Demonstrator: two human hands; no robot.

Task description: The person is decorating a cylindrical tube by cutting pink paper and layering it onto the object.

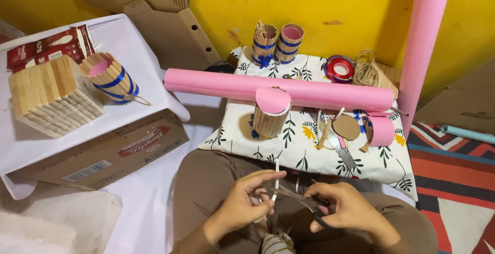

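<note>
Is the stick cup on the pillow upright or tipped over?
Upright: the stick cup stands on its base on the pillow, pink top facing up.

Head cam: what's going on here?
A seated person is working over their lap. The left hand pinches a thin white strip upright, while the right hand works black-handled scissors whose blades meet the strip. In front, a floral pillow carries a pink paper roll, a craft-stick cup topped with a pink disc, a cardboard circle and a twine ball. To the left, a white-covered box holds a stick block and another banded cup.
</note>
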